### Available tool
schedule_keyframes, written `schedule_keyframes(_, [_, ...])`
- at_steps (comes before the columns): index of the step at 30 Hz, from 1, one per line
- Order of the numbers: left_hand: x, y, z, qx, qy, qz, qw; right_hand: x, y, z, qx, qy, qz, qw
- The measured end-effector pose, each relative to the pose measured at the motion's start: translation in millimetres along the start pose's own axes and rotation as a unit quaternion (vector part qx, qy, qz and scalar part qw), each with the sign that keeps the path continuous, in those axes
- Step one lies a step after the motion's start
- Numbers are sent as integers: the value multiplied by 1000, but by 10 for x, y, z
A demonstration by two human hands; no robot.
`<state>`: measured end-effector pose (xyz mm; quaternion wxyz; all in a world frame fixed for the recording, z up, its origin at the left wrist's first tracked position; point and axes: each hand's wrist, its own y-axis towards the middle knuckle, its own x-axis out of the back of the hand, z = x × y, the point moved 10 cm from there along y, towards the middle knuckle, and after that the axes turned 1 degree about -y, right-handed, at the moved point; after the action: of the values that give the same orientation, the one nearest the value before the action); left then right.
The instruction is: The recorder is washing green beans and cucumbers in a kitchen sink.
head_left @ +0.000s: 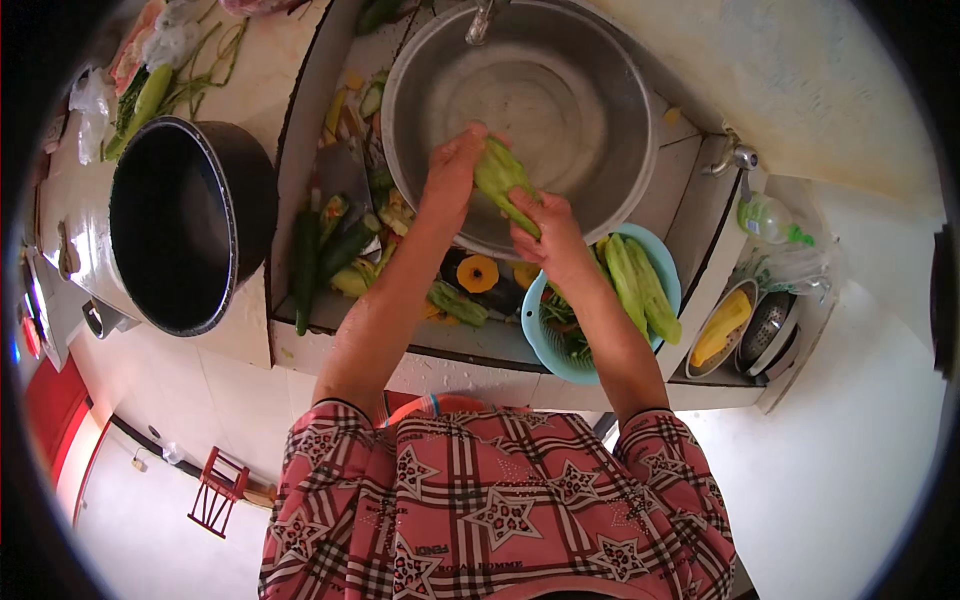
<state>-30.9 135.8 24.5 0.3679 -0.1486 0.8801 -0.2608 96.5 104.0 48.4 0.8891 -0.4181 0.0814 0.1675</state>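
Observation:
Over a large metal basin [525, 97] with water in it, my left hand [452, 169] and my right hand [551, 229] grip the two ends of a pale green peeled gourd or cucumber [501, 180]. The gourd is tilted, its lower end in my right hand. Just beneath my right forearm, a light blue plastic colander [534, 322] holds more peeled green vegetables [643, 289] and some leafy greens. A metal faucet [480, 26] stands at the basin's far rim. Left of the basin lie a wide blade [345, 176], dark green cucumbers [305, 262] and peelings.
A big black pot [184, 225] stands on the left counter, near a green vegetable [150, 101] and plastic bags. At right are a wall tap [739, 157], a green-capped bottle [765, 217] and a metal strainer [694, 367] holding a yellow piece. A cut orange slice [478, 274] lies by the basin.

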Motion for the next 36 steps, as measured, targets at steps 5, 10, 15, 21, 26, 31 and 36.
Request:
schedule_keyframes(5, [-338,-237,-119,-197,308,105,925,133,21,-149,-49,-162,-27,985])
schedule_keyframes(10, [-76,-118,-131,-308,637,-50,705,241,299,188,224,-536,-38,813])
schedule_keyframes(15, [-134,-495,-7,-294,702,25,648,764,857,227,276,-622,-160,715])
schedule_keyframes(21, [557,-1184,-560,-386,559,-87,729,51,872,-153,327,-674,-37,661])
schedule_keyframes(26, [982,-756,-410,-312,780,-155,519,821,521,43,124,-400,-178,891])
schedule_keyframes(31, [1194,-83,-213,-145,838,-43,525,963,-771,242,154,-505,-166,833])
schedule_keyframes(36, [1285,-181,-226,-112,873,7,474,876,-1557,82,210,-708,-96,667])
